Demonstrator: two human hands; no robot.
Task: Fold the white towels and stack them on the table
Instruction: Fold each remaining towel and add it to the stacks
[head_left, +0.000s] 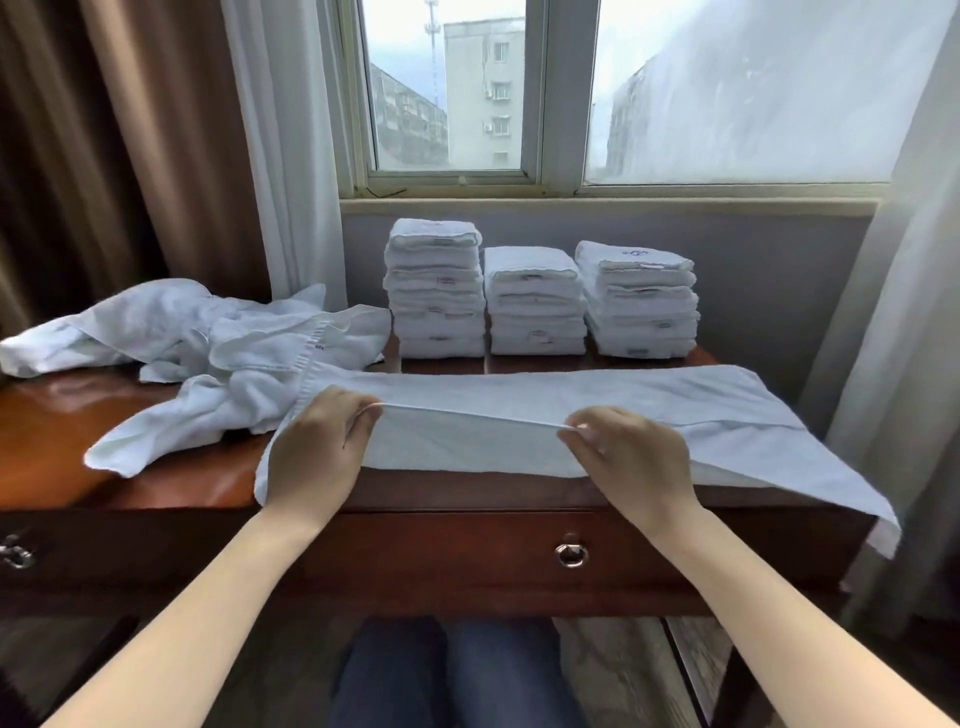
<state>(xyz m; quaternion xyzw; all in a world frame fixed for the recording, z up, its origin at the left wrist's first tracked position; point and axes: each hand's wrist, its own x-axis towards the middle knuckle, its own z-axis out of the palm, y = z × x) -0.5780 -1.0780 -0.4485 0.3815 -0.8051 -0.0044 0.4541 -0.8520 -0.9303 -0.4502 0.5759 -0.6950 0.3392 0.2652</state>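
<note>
While the towel (571, 395) is lying spread along the table's (47, 436) front edge, its right end hanging over the corner, the left hand (317, 452) and right hand (631, 460) are each pinching its lifted near hem, fingers (365, 417) curled on the cloth. Three stacks (535, 306) of folded towels are sitting side by side at the back edge, and a loose pile (208, 338) is lying at the left, touching the towel.

A hotel-like room — brown curtains (104, 156), a wooden drawer table (467, 545), neat stacks of folded towels (535, 301).
</note>
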